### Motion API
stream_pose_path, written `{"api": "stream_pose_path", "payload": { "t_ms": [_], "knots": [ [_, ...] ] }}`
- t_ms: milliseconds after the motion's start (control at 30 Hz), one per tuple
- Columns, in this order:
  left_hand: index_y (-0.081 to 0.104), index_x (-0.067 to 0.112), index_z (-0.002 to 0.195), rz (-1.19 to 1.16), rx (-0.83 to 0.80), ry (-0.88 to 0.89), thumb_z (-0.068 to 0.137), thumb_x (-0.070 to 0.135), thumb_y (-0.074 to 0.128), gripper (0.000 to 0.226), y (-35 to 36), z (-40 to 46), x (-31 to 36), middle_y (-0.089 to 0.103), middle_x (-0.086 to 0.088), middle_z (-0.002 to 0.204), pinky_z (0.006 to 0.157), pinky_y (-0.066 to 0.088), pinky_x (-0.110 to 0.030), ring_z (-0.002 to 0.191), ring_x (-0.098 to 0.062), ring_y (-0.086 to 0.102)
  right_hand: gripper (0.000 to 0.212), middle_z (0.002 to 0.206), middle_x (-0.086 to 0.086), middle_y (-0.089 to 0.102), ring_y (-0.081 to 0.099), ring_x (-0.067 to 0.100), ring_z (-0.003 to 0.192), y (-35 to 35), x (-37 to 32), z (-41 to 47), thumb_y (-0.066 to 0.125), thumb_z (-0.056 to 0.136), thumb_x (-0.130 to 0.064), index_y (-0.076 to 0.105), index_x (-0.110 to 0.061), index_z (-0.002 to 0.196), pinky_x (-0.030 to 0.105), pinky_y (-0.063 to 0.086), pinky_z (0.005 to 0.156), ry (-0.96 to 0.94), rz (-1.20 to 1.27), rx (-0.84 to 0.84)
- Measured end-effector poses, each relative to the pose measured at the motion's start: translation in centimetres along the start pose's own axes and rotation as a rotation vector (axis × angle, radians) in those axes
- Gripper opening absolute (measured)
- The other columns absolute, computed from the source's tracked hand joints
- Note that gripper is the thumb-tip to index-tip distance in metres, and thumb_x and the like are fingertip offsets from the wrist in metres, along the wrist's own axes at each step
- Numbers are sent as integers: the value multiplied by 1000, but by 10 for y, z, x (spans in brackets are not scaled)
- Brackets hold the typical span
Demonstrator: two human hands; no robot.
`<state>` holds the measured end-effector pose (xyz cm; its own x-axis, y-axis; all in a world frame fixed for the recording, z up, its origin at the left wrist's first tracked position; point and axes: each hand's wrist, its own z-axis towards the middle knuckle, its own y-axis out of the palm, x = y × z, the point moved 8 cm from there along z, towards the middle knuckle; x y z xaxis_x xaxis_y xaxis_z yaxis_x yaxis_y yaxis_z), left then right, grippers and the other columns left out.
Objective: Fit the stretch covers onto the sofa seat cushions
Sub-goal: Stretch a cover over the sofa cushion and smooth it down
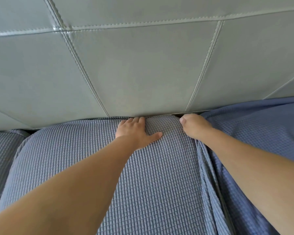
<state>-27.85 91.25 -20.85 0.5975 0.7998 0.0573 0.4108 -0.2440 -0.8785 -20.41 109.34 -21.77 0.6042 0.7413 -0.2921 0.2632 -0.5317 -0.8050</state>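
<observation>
The left hand presses flat, fingers straight, on the blue stretch cover over the middle seat cushion, by the sofa backrest. The right hand digs into the crevice beside it (fingers hidden, grasp unclear), near loose cover fabric.

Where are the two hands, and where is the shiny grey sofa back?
left hand (136,133): head view, back of the hand, flat on the blue cover.
right hand (196,127): head view, knuckles at the cushion's back corner.
sofa back (143,68): head view, middle grey panel.
</observation>
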Motion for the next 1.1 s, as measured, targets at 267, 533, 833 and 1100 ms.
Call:
{"api": "stream_pose_path", "payload": {
  "t_ms": [267,533,833,1100],
  "knots": [
    [45,19,133,-61,-6,-26,64,95,33,103,3,11,-5,53,-4,137,109,31,-41,128,-25,47,29,120,10,57,51,32,111,-7,-8,6,45,92,-14,53,-20,118,35,41,86,-28,-254,31],
    [43,20,136,-59,18,-12,64,96,29,106,2,5,-4,52,-3,138,110,31,-43,129,-26,46,24,115,19,61,58,34,104,-4,9,8,45,89,-3,64,-6,103,32,42,76,45,-252,70],
    [29,17,150,-91,77,2,81,79,40,93,-2,-14,0,32,-5,154,117,19,-43,142,-27,28,29,125,14,48,45,35,120,-17,5,-11,56,90,-13,65,-14,117,38,44,98,35,-196,170],
    [49,29,136,-66,197,428,90,51,55,51,-11,-52,97,42,5,144,113,25,-41,135,-21,33,26,117,12,63,58,30,108,-21,12,-43,60,86,-13,65,-9,111,28,45,77,74,-146,154]
  ]
}}
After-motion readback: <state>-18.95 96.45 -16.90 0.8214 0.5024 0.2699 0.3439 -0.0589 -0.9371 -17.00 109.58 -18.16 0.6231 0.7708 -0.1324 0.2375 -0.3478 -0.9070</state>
